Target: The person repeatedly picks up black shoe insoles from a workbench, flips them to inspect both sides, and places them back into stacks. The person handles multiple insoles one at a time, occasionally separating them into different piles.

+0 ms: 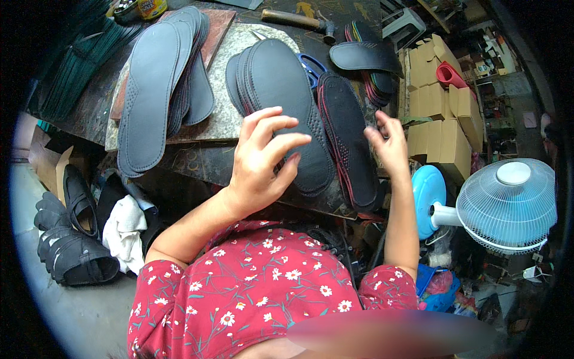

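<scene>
My left hand [263,158] is open, its fingers spread and bent over a stack of black insoles [278,75] in the middle of the bench; whether the fingertips touch is unclear. Beside that stack lies a narrower pile of dark insoles [344,113] with red edges. My right hand [388,143] hovers at the right side of this pile, thumb and fingers apart, with nothing seen between them. Another fanned stack of black stitched insoles [146,99] rests at the left. Farther right, a black insole [362,56] lies across a pile with coloured edges [378,87].
Blue-handled scissors [313,67] sit behind the middle stack, and a hammer [299,21] lies at the back. A stone slab [221,78] supports the left stacks. Cardboard boxes [439,128] and a fan [508,206] stand to the right; black shoe uppers [78,257] sit at lower left.
</scene>
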A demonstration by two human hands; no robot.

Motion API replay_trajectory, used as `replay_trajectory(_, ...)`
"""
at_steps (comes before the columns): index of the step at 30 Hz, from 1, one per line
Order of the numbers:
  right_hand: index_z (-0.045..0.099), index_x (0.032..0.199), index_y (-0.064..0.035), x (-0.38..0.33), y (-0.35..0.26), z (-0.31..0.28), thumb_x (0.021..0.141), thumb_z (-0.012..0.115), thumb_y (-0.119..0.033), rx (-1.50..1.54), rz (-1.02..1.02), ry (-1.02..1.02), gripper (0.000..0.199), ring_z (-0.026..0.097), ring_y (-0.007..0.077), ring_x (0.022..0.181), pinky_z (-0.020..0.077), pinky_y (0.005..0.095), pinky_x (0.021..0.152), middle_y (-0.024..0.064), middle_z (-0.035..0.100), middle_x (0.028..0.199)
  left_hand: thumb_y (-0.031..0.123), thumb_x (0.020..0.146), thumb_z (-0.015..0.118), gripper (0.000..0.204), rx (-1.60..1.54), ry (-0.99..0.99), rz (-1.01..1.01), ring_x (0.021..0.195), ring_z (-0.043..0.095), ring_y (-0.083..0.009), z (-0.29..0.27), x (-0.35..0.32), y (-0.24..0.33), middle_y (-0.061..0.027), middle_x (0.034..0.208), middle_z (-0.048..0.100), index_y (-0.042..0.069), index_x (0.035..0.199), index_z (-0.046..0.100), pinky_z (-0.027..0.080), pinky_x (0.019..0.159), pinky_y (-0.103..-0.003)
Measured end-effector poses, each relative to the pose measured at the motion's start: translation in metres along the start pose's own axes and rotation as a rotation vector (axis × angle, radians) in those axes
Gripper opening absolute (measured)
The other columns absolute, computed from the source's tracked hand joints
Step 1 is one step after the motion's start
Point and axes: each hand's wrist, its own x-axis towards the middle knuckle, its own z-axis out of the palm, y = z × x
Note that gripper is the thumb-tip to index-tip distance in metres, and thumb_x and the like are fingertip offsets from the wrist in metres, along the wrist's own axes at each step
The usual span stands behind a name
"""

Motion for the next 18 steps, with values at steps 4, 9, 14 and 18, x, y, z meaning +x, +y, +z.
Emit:
replay_trajectory(4,0.055,0.132,-0.006,0.104,0.051,-0.033,0.083,0.065,-0.056,0.491,0.514,0.075,0.071,0.049,0.0254,0.12,0.0409,0.0463,0.095,0.0154,0.057,0.126,0.0,0.066,0.07,0.034,0.02,-0.018,-0.006,0.115,0.05,-0.036,-0.001,-0.002,0.003,-0.0113,0.111,0.059,0.011,0.099,0.068,0.042,0.096,-0.045)
replay_trajectory(9,0.049,0.135,0.0013,0.202,0.102,-0.018,0.076,0.071,-0.059,0.84,0.819,0.165,0.087,0.042,0.0299,0.131,0.035,0.0551,0.104,0.0189,0.05,0.137,-0.002,0.066,0.07,0.034,0.055,-0.023,-0.021,0.115,0.05,-0.0359,-0.007,-0.007,0.002,-0.0112,0.112,0.059,0.011,0.097,0.068,0.042,0.095,-0.045)
replay_trajectory(14,0.06,0.114,0.0051,0.241,0.106,-0.004,0.071,0.085,-0.025,0.998,0.64,0.367,0.058,0.063,0.0315,0.1,0.0508,0.0498,0.088,0.0168,0.064,0.114,-0.003,0.066,0.069,0.032,0.081,0.007,-0.058,0.114,0.051,-0.0356,-0.022,-0.013,0.002,-0.0114,0.111,0.06,0.01,0.095,0.069,0.041,0.096,-0.045)
replay_trajectory(18,0.061,0.089,-0.0008,0.248,0.103,-0.012,0.071,0.081,-0.006,1.013,0.48,0.523,0.027,0.066,0.0236,0.076,0.0557,0.0405,0.068,0.0116,0.068,0.091,-0.004,0.066,0.068,0.031,0.093,0.034,-0.077,0.114,0.051,-0.0353,-0.026,-0.014,-0.001,-0.0114,0.111,0.06,0.01,0.094,0.069,0.041,0.096,-0.044)
